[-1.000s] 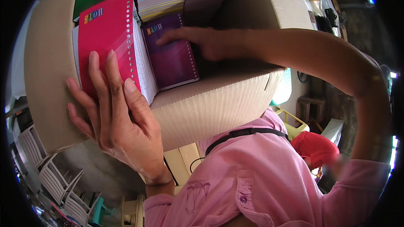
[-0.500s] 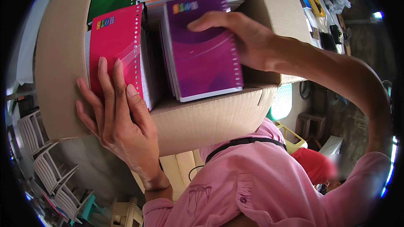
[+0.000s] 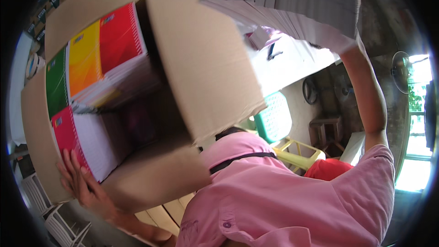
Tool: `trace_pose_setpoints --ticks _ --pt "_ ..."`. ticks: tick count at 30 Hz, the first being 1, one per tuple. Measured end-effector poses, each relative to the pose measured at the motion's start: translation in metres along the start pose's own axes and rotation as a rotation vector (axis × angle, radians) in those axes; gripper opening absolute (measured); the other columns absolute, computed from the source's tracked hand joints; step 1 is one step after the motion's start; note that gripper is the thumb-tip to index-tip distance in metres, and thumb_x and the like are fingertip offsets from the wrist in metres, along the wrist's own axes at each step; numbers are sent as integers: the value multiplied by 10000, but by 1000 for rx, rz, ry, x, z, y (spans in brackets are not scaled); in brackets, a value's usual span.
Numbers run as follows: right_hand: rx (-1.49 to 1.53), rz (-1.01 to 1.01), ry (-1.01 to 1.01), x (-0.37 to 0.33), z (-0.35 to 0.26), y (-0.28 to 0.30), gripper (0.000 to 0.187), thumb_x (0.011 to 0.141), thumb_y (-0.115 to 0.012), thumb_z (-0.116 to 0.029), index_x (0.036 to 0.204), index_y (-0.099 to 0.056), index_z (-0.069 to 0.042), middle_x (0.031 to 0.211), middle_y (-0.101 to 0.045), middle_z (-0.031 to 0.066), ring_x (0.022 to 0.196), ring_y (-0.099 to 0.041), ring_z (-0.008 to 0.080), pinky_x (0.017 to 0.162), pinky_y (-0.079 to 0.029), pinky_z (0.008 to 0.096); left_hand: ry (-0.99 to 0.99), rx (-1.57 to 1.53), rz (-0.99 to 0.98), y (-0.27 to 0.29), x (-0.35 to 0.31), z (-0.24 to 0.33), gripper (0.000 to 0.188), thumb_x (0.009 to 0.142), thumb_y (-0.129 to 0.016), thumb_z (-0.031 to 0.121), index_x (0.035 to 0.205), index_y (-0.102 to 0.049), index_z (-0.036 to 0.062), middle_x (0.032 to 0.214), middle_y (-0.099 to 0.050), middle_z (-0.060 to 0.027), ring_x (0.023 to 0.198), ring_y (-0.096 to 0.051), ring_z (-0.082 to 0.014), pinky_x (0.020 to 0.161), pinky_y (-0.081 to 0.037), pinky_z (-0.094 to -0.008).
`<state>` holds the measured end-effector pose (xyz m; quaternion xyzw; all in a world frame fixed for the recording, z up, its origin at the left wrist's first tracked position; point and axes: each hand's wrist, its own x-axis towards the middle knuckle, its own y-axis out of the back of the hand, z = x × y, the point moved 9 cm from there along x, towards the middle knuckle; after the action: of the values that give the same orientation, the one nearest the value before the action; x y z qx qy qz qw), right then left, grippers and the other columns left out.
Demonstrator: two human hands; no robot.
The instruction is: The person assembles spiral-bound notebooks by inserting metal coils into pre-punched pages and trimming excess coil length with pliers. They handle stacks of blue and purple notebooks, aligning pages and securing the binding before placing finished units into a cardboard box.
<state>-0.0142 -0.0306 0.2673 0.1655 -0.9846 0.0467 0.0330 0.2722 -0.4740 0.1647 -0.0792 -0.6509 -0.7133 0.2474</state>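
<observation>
A big stack of notebooks (image 3: 283,0), its pale page edges toward me, is lifted at the upper right, outside the cardboard box (image 3: 201,64). My right hand (image 3: 351,49) carries this stack, its fingers hidden behind the pages. In the box's near left corner stands a pile of pink notebooks (image 3: 63,132). On its top cover and the box edge rests my left hand (image 3: 81,180), fingers stretched out. Farther back in the box are green notebooks (image 3: 56,84), yellow-orange notebooks (image 3: 84,59) and red notebooks (image 3: 120,39). Beside the pink pile a dark gap opens down into the box.
A white table (image 3: 292,61) with small items lies beyond the box's right flap. To the right are a green-rimmed plastic seat (image 3: 274,116), a yellow stool (image 3: 299,153) and something red (image 3: 327,168). White chairs (image 3: 64,228) stand low at the left.
My right hand has lifted the purple-topped stack of notebooks out of the box and up to the right. The view has turned rightward. My left hand stays at the pink pile.
</observation>
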Motion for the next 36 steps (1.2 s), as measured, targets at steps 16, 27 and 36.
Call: trace_pose_setpoints --ticks 16,27,36 --pt "-667 -1294 -1018 113 366 87 662 666 -840 -218 1211 -561 35 1139 -656 160 1046 -643 272 944 -520 379 244 226 330 65 19 107 505 1024 -483 312 1460 -400 73 1460 -482 -15 1406 -361 -234 1183 -273 -444" --pt "-852 -1632 -736 113 381 63 622 691 -851 -366 1175 -650 -30 1082 -701 126 1012 -662 272 952 -474 371 323 557 266 35 40 191 555 988 -556 295 1463 -390 61 1422 -520 -48 1354 -438 -249 1109 -409 -388" --pt "-1373 -1637 -158 132 338 58 977 652 -811 -607 1374 -487 -33 1406 -485 216 1268 -499 348 1063 -394 425 455 429 302 57 -7 136 565 975 -594 247 1467 -394 56 1494 -435 -104 1422 -334 -292 1157 -280 -408"
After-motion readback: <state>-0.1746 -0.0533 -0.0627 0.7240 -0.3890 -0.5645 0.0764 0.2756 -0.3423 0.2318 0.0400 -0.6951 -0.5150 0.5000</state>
